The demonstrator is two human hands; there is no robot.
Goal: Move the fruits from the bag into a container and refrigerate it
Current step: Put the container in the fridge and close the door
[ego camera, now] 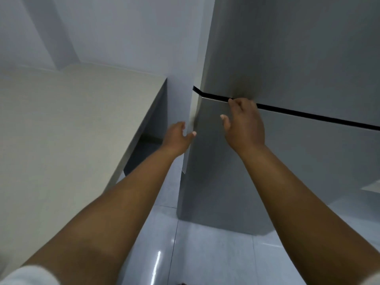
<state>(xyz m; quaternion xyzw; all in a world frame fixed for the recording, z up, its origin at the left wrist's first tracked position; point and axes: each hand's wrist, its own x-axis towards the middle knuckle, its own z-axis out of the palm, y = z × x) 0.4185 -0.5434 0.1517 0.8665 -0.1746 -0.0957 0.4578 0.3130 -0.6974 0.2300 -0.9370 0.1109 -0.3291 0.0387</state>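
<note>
The right hand (244,124) is raised against the front of a grey refrigerator (287,58). Its fingers curl over the top edge of the lower door (287,161), with the fingertips tucked into the dark gap (308,116) that separates this door from the upper door (298,38). The thumb stretches out to the left, lying against the door's face.

A little lower and to the left, the left hand (176,138) grips the same door at its left edge. The fingers wrap round the edge and are hidden behind it, and only the thumb shows on the front. Whether the door is sealed or slightly ajar cannot be told.

Both bare forearms reach up from the near bottom of the view, and a bit of white sleeve (26,276) shows at the bottom left corner.

The refrigerator fills the right and far side of the scene, standing upright on a glossy pale tiled floor (216,254). To its left, a pale beige counter (72,120) runs from near to far, with a narrow space between it and the refrigerator. A plain light wall (123,27) rises behind the counter.
</note>
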